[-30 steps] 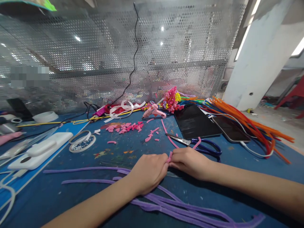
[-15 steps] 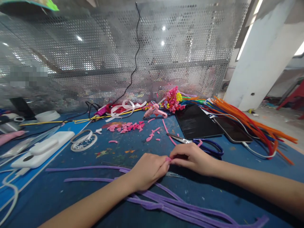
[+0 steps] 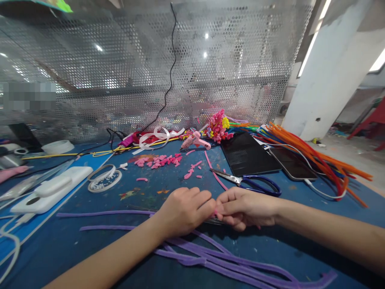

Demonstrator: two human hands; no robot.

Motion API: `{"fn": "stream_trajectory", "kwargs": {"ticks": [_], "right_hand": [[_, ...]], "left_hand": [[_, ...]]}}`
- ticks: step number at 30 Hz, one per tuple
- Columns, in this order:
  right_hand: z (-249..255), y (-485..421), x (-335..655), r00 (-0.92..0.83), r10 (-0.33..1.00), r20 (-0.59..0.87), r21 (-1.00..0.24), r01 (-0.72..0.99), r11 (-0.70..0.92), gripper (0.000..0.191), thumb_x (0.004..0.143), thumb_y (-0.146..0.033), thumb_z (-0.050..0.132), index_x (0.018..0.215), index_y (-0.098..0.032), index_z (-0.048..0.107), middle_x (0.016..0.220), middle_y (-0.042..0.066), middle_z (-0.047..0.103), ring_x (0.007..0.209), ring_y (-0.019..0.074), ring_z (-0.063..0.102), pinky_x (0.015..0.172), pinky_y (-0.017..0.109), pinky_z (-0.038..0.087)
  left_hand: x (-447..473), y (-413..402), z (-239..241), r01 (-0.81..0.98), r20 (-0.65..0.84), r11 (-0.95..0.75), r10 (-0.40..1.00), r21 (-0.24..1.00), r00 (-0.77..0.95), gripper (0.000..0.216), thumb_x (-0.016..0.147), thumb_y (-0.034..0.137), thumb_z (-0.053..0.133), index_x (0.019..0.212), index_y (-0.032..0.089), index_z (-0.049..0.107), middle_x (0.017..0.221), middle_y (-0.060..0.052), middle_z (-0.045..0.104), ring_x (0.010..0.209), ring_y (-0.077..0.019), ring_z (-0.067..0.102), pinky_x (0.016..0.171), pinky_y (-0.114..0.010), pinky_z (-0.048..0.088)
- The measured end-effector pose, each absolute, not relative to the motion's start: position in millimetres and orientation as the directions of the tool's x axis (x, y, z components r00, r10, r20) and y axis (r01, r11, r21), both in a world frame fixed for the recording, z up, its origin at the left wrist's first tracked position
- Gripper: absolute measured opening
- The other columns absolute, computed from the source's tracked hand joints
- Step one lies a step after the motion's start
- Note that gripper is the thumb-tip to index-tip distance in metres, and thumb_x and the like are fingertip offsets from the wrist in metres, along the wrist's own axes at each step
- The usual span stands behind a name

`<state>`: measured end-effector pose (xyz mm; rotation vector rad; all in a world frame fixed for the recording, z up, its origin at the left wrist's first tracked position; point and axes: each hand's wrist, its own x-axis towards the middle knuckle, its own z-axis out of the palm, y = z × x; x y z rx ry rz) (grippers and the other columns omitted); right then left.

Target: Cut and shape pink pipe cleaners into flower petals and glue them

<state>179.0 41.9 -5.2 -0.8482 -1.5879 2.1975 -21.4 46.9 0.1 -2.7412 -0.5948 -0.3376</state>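
My left hand and my right hand meet fingertip to fingertip over the blue table, both pinched on a small pink pipe-cleaner piece that barely shows between them. Long purple pipe cleaners lie under and in front of my left wrist. Blue-handled scissors rest just beyond my right hand. A long pink pipe cleaner lies beside the scissors.
Small pink bent pieces are scattered mid-table, with a pink glue gun and a colourful flower bunch behind. A dark tablet, a phone, orange pipe cleaners, a tape ring and a white power bank lie around. A perforated metal screen backs the table.
Both hands have rolled slightly, and the pink piece that stuck up between the fingertips is now almost hidden. The pink strip over the scissors' handles is gone from view.
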Motion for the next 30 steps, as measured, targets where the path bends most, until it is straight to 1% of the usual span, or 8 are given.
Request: {"fn": "stream_trajectory", "kwargs": {"ticks": [5, 9, 12, 16, 19, 23, 27, 30], "right_hand": [[-4.8, 37.6, 174.6, -0.668, 0.743, -0.047, -0.949, 0.262, 0.175, 0.01, 0.076, -0.019, 0.046, 0.067, -0.015, 0.048, 0.054, -0.005, 0.043, 0.045, 0.0052, 0.036, 0.043, 0.017, 0.028], [-0.1, 30.2, 179.7, -0.768, 0.411, 0.492, -0.223, 0.345, 0.912, 0.019, 0.079, -0.013, 0.039, 0.063, -0.016, 0.047, 0.057, 0.0, 0.046, 0.052, 0.01, 0.036, 0.047, 0.024, 0.024], [4.6, 27.1, 183.0, -0.85, 0.207, 0.484, 0.076, 0.276, 0.958, 0.023, 0.082, -0.011, 0.034, 0.064, -0.016, 0.048, 0.059, 0.002, 0.047, 0.053, 0.0118, 0.035, 0.048, 0.026, 0.022], [12.9, 29.6, 180.6, -0.571, 0.747, 0.341, -0.577, 0.5, 0.646, 0.014, 0.077, -0.013, 0.04, 0.065, -0.016, 0.047, 0.056, -0.002, 0.041, 0.051, 0.0086, 0.034, 0.046, 0.022, 0.024], [17.4, 33.3, 178.9, -0.508, 0.832, -0.221, -0.962, 0.256, -0.099, 0.008, 0.073, -0.019, 0.041, 0.066, -0.017, 0.044, 0.049, -0.008, 0.029, 0.04, 0.0048, 0.022, 0.038, 0.016, 0.018], [14.5, 36.8, 177.9, -0.728, 0.478, -0.492, -0.73, 0.046, -0.682, 0.009, 0.068, -0.018, 0.042, 0.06, -0.016, 0.038, 0.048, -0.01, 0.021, 0.04, 0.0037, 0.009, 0.034, 0.014, 0.007], [10.6, 34.6, 173.4, -0.717, 0.525, -0.457, -0.781, 0.042, -0.623, 0.01, 0.069, -0.017, 0.041, 0.06, -0.017, 0.038, 0.047, -0.009, 0.022, 0.04, 0.0037, 0.01, 0.034, 0.014, 0.008], [10.4, 29.4, 172.1, -0.586, 0.793, -0.167, -0.983, 0.161, -0.088, 0.009, 0.071, -0.016, 0.041, 0.062, -0.016, 0.043, 0.048, -0.008, 0.029, 0.04, 0.004, 0.02, 0.037, 0.016, 0.018]], "left_hand": [[-12.8, 38.4, 2.1, 0.49, 0.328, -0.849, 0.528, 0.197, 0.783, 0.024, 0.081, 0.024, 0.037, 0.059, 0.018, 0.043, 0.053, 0.001, 0.045, 0.048, -0.0105, 0.037, 0.047, -0.025, 0.023], [-0.6, 33.1, 12.9, 0.398, -0.254, -0.063, 0.675, 0.915, 0.692, 0.028, 0.078, 0.028, 0.026, 0.051, 0.021, 0.022, 0.04, 0.008, 0.017, 0.035, -0.0082, 0.016, 0.037, -0.021, 0.018], [2.0, 33.5, 19.1, 0.336, -0.473, 0.355, 0.437, 0.872, 0.765, 0.026, 0.075, 0.032, 0.028, 0.053, 0.022, 0.019, 0.038, 0.011, 0.009, 0.032, -0.0074, 0.008, 0.033, -0.019, 0.015], [-5.0, 34.8, 16.2, 0.441, -0.005, -0.284, 0.837, 0.851, 0.547, 0.021, 0.082, 0.04, 0.037, 0.078, 0.021, 0.043, 0.053, 0.006, 0.044, 0.041, -0.0097, 0.039, 0.04, -0.019, 0.029], [-13.9, 36.2, 13.0, 0.529, 0.563, -0.848, 0.454, 0.035, 0.691, 0.024, 0.075, 0.036, 0.057, 0.095, 0.023, 0.05, 0.081, -0.001, 0.061, 0.069, -0.0157, 0.055, 0.054, -0.024, 0.037], [-19.2, 36.8, 15.0, 0.393, 0.518, -0.719, 0.054, -0.573, 0.854, 0.012, 0.075, 0.024, 0.059, 0.087, 0.021, 0.057, 0.084, -0.001, 0.064, 0.071, -0.0162, 0.056, 0.054, -0.026, 0.033], [-13.8, 33.8, 16.5, 0.401, 0.482, -0.772, 0.142, -0.494, 0.865, 0.005, 0.078, 0.019, 0.052, 0.075, 0.02, 0.056, 0.067, 0.002, 0.059, 0.059, -0.0121, 0.049, 0.048, -0.026, 0.024], [-5.4, 29.5, 18.3, 0.539, 0.437, -0.833, 0.534, 0.124, 0.724, 0.021, 0.08, 0.02, 0.042, 0.061, 0.018, 0.048, 0.054, 0.003, 0.045, 0.051, -0.0095, 0.039, 0.046, -0.025, 0.021]]}}
